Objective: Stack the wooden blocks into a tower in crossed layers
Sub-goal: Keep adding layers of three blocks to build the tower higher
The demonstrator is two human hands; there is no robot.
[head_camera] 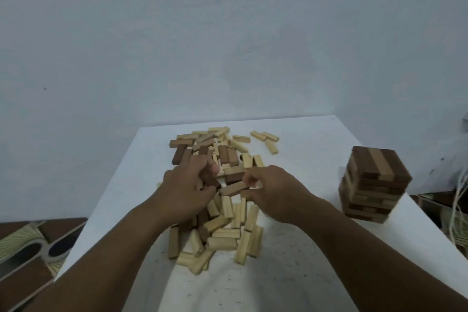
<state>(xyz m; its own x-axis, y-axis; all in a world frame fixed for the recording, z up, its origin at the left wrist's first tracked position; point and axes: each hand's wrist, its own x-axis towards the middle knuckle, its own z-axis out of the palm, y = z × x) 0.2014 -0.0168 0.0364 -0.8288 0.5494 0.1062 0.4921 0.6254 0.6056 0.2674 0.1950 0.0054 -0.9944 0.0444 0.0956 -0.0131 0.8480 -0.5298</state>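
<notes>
A loose pile of wooden blocks (222, 233), pale and dark brown, covers the middle of the white table (304, 149). A tower (372, 185) of crossed layers stands near the table's right edge, several layers high. My left hand (187, 190) rests in the pile with its fingers curled around dark brown blocks (211, 181). My right hand (273, 190) hovers just right of it, its fingers pinched over a brown block (234, 189); whether it grips the block is unclear.
A few pale blocks (268, 139) lie apart at the far side of the table. A plain wall rises behind. Patterned floor (27, 256) shows at the left, and cords hang at the right edge (459, 210).
</notes>
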